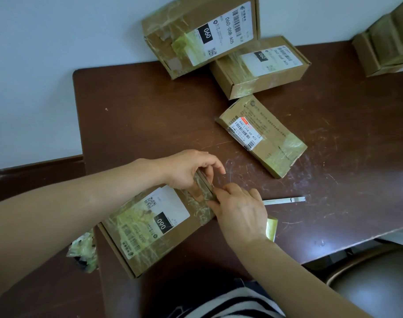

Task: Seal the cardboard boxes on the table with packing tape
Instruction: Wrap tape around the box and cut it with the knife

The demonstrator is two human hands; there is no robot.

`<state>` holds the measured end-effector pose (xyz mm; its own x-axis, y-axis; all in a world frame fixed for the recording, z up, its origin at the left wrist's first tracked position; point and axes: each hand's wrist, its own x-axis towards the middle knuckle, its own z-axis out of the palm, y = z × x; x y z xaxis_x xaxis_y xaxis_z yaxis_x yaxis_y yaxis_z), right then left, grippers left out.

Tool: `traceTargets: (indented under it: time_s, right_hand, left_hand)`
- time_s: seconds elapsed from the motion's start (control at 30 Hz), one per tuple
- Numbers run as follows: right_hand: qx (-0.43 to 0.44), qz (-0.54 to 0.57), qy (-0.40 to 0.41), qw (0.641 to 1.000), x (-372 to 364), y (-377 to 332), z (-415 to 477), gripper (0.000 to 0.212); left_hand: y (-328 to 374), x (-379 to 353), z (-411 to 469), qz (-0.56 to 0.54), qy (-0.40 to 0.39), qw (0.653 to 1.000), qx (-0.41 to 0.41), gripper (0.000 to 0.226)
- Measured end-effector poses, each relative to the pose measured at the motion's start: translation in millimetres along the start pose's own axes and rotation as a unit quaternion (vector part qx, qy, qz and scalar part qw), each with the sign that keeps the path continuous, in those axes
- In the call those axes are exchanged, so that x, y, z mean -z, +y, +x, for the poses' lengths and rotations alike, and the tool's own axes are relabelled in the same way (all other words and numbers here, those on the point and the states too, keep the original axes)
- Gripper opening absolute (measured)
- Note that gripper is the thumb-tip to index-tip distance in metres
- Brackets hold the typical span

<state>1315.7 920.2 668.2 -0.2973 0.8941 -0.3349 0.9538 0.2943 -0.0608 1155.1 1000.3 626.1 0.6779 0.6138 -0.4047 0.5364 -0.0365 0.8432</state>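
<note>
Both hands are on the far end of the flat brown cardboard box (154, 226) at the near edge of the table. The left hand (191, 168) is curled over the box's far edge, fingers hooked down the end face and thumb tucked underneath, gripping it. The right hand (239, 210) meets it from the right: thumb flat on the taped top, bent fingers (221, 191) wrapped onto the end, pinching that edge. The gap between the two hands is narrow.

The box lies flat, turned at an angle, with a white label marked 060 face up and glossy yellowish packing tape (195, 203) wrinkled across its top and far end.

Just beside the right wrist sits a small yellowish strip of tape (272, 228), and just beyond the hand lies a slim white stick-shaped tool (284, 200); what it is, I cannot tell. Off the box's left corner sits a crumpled wad of yellowish tape (83, 251).

Farther out on the dark brown wooden table (150, 111) lies a taped brown box with a red-and-white label (262, 136). Beyond it, a low taped brown box (260, 65) rests near the wall, with a larger labelled brown box (200, 33) tilted against it. More brown boxes (386, 42) stand at the far right. A grey chair seat (379, 283) shows near right.
</note>
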Motion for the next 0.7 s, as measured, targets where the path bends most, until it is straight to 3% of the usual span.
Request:
traceTargets:
  time_s: [0.13, 0.27, 0.37, 0.47, 0.7]
  right_hand:
    - [-0.004, 0.094, -0.026, 0.995, -2.1, 6.9, 11.0, 0.027]
    - [-0.009, 0.099, -0.059, 0.993, -0.6, 9.2, 19.6, 0.028]
    - [-0.008, 0.104, -0.075, 0.992, 1.2, 10.5, 22.9, 0.030]
    - [-0.020, 0.120, -0.084, 0.989, 3.3, 10.2, 23.8, 0.030]
    - [-0.024, 0.122, -0.087, 0.988, 3.8, 9.6, 22.1, 0.026]
  left_hand:
    - [-2.3, -1.3, 0.4, -0.008, 0.003, 1.000, 0.010, 0.070]
    - [-3.7, 0.3, 0.0, 0.037, 0.004, 0.999, -0.028, 0.059]
    - [-7.4, 1.4, -5.6, 0.088, 0.044, 0.992, -0.073, 0.041]
    - [-15.7, -3.6, -15.0, 0.172, 0.094, 0.973, -0.124, 0.038]
    - [-21.5, -12.5, -20.1, 0.147, 0.072, 0.984, -0.075, 0.047]
